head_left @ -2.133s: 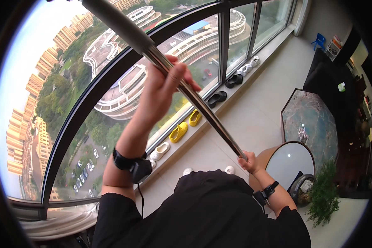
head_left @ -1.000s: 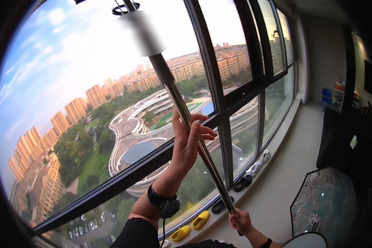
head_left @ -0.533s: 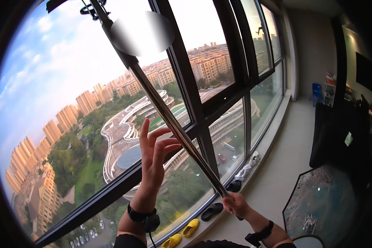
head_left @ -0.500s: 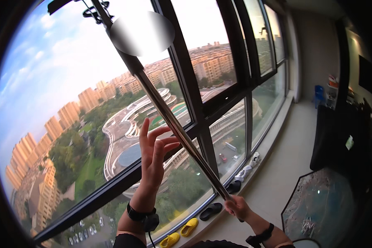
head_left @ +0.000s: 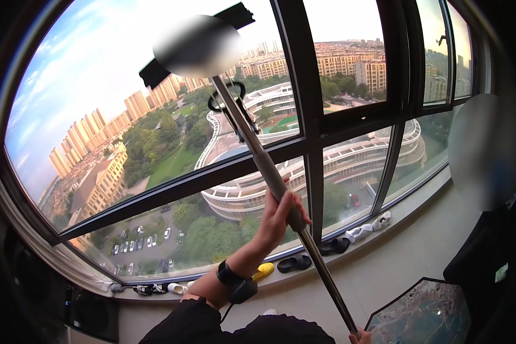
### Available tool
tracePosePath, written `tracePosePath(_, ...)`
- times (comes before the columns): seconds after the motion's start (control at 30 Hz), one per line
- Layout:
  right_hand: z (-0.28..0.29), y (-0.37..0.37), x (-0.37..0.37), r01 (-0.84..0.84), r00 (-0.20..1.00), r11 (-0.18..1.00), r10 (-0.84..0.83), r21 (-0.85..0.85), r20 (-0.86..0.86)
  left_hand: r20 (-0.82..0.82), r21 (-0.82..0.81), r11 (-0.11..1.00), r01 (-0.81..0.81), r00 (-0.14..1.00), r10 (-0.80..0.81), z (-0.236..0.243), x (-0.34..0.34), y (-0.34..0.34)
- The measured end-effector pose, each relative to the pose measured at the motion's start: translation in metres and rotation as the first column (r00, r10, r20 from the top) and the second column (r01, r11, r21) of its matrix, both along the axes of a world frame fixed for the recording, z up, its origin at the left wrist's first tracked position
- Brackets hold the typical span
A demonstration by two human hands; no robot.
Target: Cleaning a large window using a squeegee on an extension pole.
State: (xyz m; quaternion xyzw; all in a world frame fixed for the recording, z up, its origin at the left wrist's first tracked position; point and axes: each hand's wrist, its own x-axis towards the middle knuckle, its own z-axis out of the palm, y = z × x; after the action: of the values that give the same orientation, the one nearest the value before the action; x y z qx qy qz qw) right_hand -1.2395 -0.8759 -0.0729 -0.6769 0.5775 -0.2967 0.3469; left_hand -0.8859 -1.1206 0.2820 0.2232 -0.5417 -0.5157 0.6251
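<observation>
My left hand (head_left: pixel 284 209) is closed round the grey sleeve (head_left: pixel 266 169) of a long steel pole (head_left: pixel 327 275), which rises diagonally in front of the window (head_left: pixel 183 152). My right hand (head_left: pixel 360 337) grips the pole's lower end at the bottom edge and is partly cut off. At the upper end is a black bar head (head_left: pixel 153 73), its middle hidden by a blurred patch. A black looped fitting (head_left: pixel 226 96) hangs beside the upper shaft. The head overlaps the glass in view; I cannot tell whether it touches it. A black device (head_left: pixel 239 286) is strapped to my left forearm.
Several shoes (head_left: pixel 293 264) line the window sill (head_left: pixel 414 202). A dark marble tabletop (head_left: pixel 418 315) is at lower right, beside a black piece of furniture (head_left: pixel 473 252). A curtain (head_left: pixel 46 258) and black boxes (head_left: pixel 92 318) are at lower left. A blurred patch covers the far right.
The pole's head has come down, and its black bar now shows. My left hand, open beside the shaft half a second ago, has closed on the grey sleeve. The whole view has shifted.
</observation>
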Motion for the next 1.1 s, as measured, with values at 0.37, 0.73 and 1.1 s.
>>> tracePosePath(0.37, -0.015, 0.1, -0.088, 0.038, 0.974, 0.978, 0.01, 0.207, -0.225, -0.086, 0.418, 0.905, 0.073, 0.995, -0.04, -0.104, -0.049, 0.058)
tracePosePath(0.73, -0.004, 0.187, -0.132, 0.047, 0.983, 0.929, 0.022, 0.368, -0.18, -0.14, 0.718, 0.687, 0.112, 0.99, -0.016, -0.178, -0.085, 0.088)
tracePosePath(1.1, 0.024, 0.223, -0.1, 0.275, 0.944, 0.847, -0.147, 0.455, -0.296, -0.194, 0.655, 0.682, 0.326, 0.945, -0.264, -0.142, -0.1, 0.133)
